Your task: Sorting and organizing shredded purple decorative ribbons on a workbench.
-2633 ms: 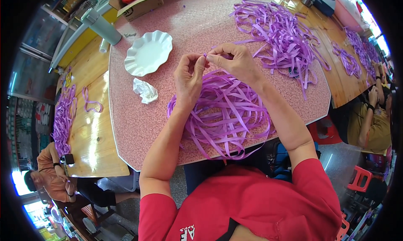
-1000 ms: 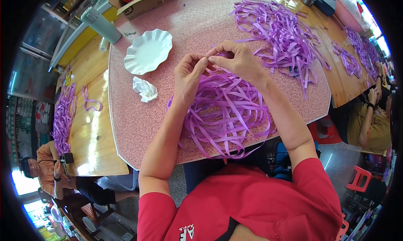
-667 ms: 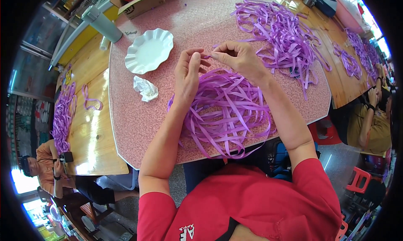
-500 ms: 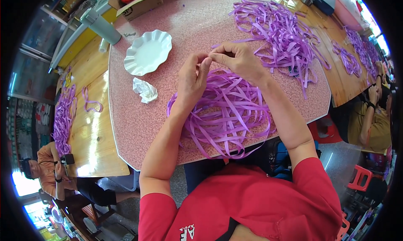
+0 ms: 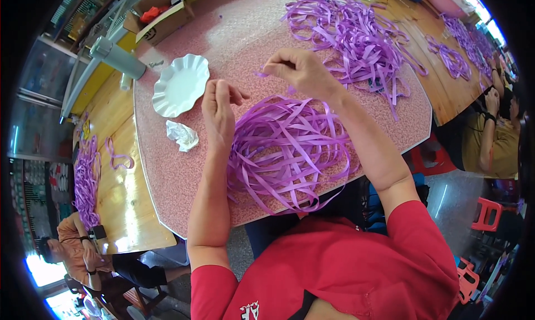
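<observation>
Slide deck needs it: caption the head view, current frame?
Over a pink table, the right hand pinches purple ribbon; the left hand is near a white scalloped plate.

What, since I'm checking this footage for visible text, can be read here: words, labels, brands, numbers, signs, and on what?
Red shirt: white letters on the chest; I won't copy them out.
Cardboard box: a dark printed mark on its side, too small to read surely.
Purple ribbons and scalloped plate: no lettering that I can make out.
</observation>
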A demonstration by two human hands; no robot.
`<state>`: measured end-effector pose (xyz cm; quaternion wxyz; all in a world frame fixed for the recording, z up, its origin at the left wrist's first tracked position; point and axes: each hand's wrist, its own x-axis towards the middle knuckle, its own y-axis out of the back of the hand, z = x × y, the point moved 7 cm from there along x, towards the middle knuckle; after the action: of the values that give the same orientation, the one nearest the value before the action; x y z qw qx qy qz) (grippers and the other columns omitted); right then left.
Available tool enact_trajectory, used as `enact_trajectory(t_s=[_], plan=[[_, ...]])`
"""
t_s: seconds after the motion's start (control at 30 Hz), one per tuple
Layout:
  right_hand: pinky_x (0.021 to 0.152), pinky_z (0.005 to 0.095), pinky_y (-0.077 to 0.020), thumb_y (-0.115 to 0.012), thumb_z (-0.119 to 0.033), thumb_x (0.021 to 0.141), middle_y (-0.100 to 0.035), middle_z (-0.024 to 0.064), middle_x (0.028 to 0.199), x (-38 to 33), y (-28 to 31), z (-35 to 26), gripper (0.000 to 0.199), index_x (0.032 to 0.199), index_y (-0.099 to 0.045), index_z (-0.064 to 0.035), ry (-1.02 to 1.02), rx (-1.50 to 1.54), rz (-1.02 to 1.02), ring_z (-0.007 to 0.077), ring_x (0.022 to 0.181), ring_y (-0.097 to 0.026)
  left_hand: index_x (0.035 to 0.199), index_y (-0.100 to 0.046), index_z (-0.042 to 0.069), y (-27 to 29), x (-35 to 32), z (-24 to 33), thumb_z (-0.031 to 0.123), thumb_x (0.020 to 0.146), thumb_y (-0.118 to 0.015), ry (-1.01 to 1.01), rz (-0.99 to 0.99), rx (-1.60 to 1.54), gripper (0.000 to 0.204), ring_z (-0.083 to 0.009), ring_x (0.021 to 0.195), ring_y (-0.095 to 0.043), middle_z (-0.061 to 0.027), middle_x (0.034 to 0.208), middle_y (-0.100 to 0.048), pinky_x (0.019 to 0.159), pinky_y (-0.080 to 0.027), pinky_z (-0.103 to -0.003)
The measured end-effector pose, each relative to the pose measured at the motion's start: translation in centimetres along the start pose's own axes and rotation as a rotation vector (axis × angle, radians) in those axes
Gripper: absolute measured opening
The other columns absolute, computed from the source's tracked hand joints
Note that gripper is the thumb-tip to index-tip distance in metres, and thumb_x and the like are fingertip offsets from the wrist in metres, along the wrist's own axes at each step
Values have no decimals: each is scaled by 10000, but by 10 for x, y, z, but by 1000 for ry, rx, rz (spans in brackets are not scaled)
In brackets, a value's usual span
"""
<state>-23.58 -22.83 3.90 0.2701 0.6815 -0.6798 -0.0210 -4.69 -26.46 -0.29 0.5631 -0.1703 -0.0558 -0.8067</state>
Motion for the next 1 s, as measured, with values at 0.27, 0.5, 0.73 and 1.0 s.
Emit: enact_trajectory(t_s=[0.27,0.5,0.73,1.0], plan=[[548,209,-371,-668,-168,949,-599,-42,733,-1,-8,-3,149,970,-712,-27,27,69,-12,29,642,-461,1209,-527,4,-23,-5,18,330,1066,-428,-125,-28,219,370,-160,926,-600,-94,1038,-612,761,-491,-291],[579,249,-409,-676,-153,935,-630,-2,752,-2,-10,0,140,950,-703,-17,11,59,-58,61,674,-515,1022,-596,5,-32,-9,17,180,1001,-578,-179,-164,539,177,-183,778,-603,-102,893,-652,721,-486,-316],[598,300,-444,-701,-180,902,-644,64,730,0,-1,1,163,928,-711,-19,35,-83,30,109,666,-562,895,-598,-9,-32,-9,5,187,1023,-530,42,-221,379,244,-103,708,-553,-37,762,-627,650,-456,-269],[601,282,-443,-697,-123,899,-664,61,768,-8,-4,-30,118,959,-707,-22,62,102,199,122,660,-564,1160,-533,15,-52,-6,11,238,980,-615,-50,-270,196,298,-127,949,-562,-66,1092,-597,824,-473,-267]])
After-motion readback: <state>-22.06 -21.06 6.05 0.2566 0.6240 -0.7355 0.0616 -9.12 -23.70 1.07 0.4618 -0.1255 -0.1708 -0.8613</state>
